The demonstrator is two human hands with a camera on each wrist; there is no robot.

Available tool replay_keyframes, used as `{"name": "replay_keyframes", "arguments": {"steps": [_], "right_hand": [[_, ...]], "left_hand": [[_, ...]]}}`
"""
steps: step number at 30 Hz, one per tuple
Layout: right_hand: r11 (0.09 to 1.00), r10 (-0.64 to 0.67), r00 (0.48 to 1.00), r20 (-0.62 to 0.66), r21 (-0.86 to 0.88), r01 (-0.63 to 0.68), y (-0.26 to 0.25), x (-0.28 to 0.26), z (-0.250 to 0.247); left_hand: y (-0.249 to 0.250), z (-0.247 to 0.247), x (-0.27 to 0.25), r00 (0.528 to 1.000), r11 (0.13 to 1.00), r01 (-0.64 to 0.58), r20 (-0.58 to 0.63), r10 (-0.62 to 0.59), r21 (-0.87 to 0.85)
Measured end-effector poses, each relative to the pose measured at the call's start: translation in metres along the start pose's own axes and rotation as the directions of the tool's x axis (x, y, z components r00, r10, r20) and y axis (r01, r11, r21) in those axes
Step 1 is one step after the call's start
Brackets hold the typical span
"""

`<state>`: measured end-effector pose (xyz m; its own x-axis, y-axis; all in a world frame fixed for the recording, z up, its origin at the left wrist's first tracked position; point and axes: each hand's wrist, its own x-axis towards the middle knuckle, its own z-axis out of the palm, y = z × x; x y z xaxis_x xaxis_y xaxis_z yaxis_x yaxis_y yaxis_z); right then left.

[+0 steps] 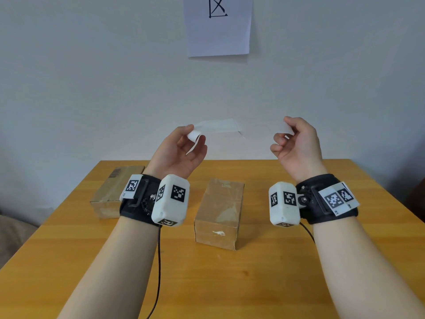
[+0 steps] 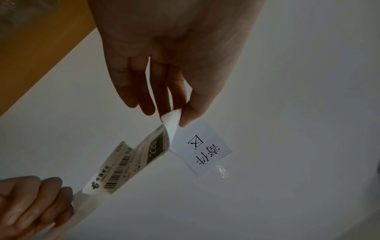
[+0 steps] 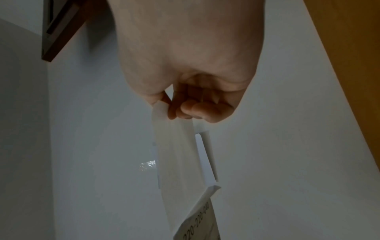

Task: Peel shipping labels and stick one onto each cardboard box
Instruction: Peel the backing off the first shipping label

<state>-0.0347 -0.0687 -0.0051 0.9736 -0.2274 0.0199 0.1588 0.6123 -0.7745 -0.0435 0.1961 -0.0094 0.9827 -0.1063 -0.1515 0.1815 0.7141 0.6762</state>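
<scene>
Clearly the peeling step is in hand. The left hand is raised above the table, thumb and fingers pinching the curled end of a shipping label, while the right hand is held level with it, its fingers curled and pinching the translucent backing strip. In the head view the two hands are well apart; in the left wrist view the label and the backing meet close to the right hand's fingers, so the label looks nearly but not wholly free (whether the last edge is stuck I cannot tell).

As a judgement, the next move calls for pulling that last edge clear, letting the backing go, and carrying the label down, printed face up, onto a box without the sticky side folding on itself.

Printed in black on white, the label shows a barcode, a small logo with Chinese characters and a dark block with large digits; it is thin, limp paper and curls where it is held.

Both cardboard boxes sit on the wooden table below the hands: the middle box stands between the forearms, its top bare but for scuffs and scraps of old tape, and the left box lies partly behind the left wrist, a barcode printed at its far end. A paper sheet with a character hangs on the wall behind.
</scene>
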Motion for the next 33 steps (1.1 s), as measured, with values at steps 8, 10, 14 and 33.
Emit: {"name": "replay_keyframes", "arguments": {"steps": [8, 10, 14, 33], "right_hand": [[0.998, 0.014, 1.000, -0.025, 0.054, -0.013, 0.000, 0.001, -0.004], [0.998, 0.017, 0.999, -0.043, 0.064, -0.015, 0.000, 0.003, -0.004], [0.995, 0.034, 0.998, -0.051, 0.096, -0.029, -0.002, 0.005, -0.007], [0.999, 0.009, 0.992, -0.128, 0.052, -0.002, 0.001, 0.004, -0.023]], "left_hand": [[-0.002, -0.002, 0.003, 1.000, 0.999, -0.022, -0.015, 0.023, 0.041], [-0.002, -0.002, 0.004, 1.000, 0.999, -0.018, -0.016, 0.019, 0.040], [-0.001, -0.001, 0.003, 1.000, 0.999, -0.017, -0.013, 0.018, 0.045], [-0.009, 0.006, 0.007, 0.996, 0.998, -0.047, -0.073, 0.050, 0.043]]}}
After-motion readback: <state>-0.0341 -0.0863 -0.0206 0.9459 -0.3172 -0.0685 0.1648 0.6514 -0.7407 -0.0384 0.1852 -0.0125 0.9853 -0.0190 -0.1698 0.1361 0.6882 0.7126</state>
